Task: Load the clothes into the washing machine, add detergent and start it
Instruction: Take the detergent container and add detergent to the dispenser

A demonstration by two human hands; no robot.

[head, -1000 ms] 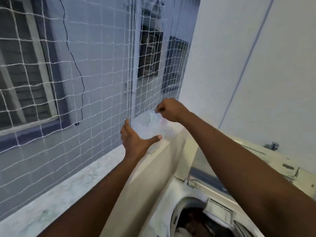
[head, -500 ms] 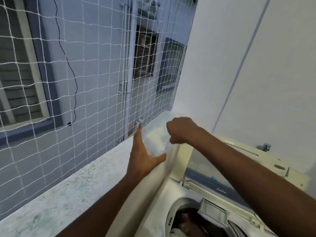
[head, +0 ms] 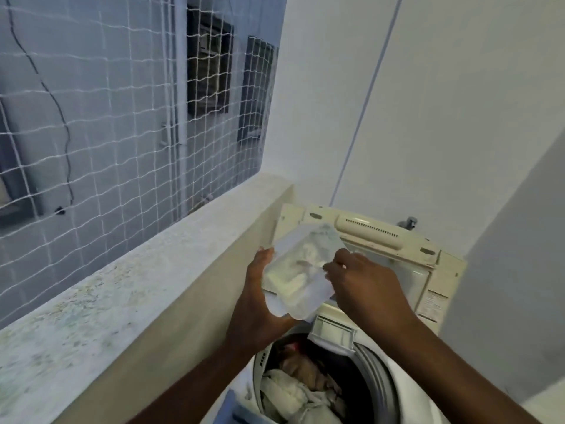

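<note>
A clear rectangular plastic container of white detergent powder (head: 301,270), lid off and tilted, is held in the air above the top-loading cream-white washing machine (head: 440,270). The machine's hinged lid (head: 382,237) stands raised at the back. Its round drum opening (head: 376,377) sits below the container, filled with crumpled clothes (head: 305,384): white fabric in front, brown and dark red pieces behind

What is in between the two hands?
In the head view, a clear plastic container of pale detergent sits between the left hand and the right hand, above the washing machine.
</note>
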